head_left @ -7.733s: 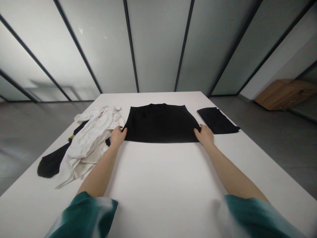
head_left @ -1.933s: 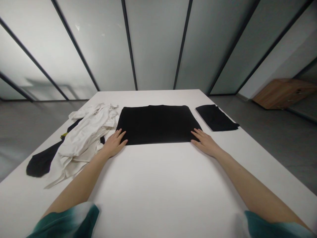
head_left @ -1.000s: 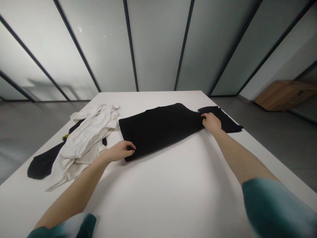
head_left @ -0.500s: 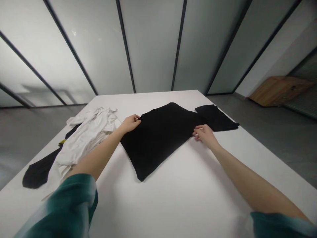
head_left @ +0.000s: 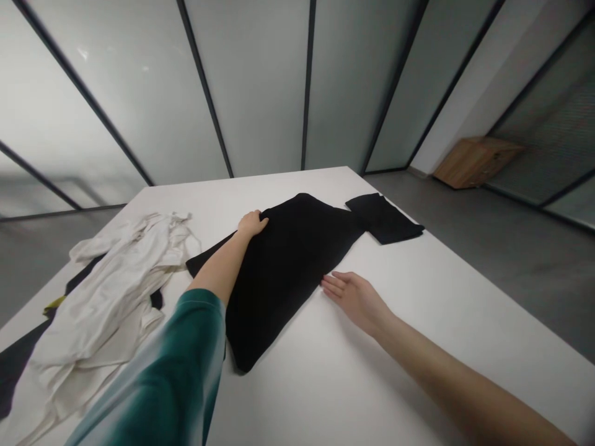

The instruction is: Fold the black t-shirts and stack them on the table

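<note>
Stage of work, judged from the lie of things: black garment (head_left: 288, 260) folded to a flat oblong, turned corner-on across the bench (head_left: 418, 347); further folding seemingly left to do. One small black folded piece (head_left: 383, 217) already finished and set aside. White clothing heap (head_left: 111, 291) untouched, not yet folded.

Left hand (head_left: 252, 223): fingers (head_left: 260, 221) curled together over the far edge of the black garment, thumb hidden beneath; apparently pinching the cloth, though the grip itself out of view. Forearm laid across the garment's left half, green sleeve (head_left: 171, 378) nearest the camera.

Right hand (head_left: 356, 296): fingers (head_left: 332, 285) straight, slightly spread, palm down and flat on the bench; fingertips touching or just short of the garment's right edge, cannot tell which. Nothing held.

Between the two hands: main body of the black garment, flat, smooth, near corner pointing toward the camera, well below the right fingertips.

Beyond the left fingers, to the right: small black folded piece, its near corner touching or just overlapping the garment's far corner.

Left of the left forearm: white clothing heap, rumpled, spread long along the bench edge. Under it: another dark item (head_left: 13, 365) with a yellow-green tag (head_left: 53, 303), mostly covered.

Farther out: frosted glass wall panels (head_left: 260, 87) with dark frames behind the bench; wooden box (head_left: 474, 161) on the grey floor, far right.
</note>
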`<action>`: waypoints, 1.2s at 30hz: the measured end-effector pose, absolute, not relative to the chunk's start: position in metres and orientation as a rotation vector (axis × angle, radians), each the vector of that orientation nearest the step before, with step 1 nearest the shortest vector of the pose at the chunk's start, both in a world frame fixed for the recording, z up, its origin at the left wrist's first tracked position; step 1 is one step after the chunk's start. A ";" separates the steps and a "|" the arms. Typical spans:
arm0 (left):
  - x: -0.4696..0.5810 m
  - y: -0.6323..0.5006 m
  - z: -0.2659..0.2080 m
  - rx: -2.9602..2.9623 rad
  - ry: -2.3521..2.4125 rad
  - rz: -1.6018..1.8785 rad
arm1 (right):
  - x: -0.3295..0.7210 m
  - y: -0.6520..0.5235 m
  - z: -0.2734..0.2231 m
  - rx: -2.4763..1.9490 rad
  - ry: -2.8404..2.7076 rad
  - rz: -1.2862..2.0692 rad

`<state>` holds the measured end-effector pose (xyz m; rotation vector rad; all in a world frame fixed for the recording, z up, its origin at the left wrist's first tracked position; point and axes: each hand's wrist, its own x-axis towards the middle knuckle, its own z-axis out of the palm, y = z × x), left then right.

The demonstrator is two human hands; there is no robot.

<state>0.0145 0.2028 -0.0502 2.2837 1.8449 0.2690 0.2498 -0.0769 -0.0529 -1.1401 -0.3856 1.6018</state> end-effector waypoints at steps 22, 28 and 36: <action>0.017 0.228 -0.042 1.751 1.749 0.533 | 0.211 -0.047 -0.046 -1.276 -0.325 1.493; -0.011 0.206 -0.012 1.197 1.477 0.713 | 0.241 -0.064 -0.037 -1.187 -0.545 1.414; -0.043 0.174 0.058 1.133 1.186 1.033 | 0.296 -0.033 0.013 -1.107 -0.712 1.051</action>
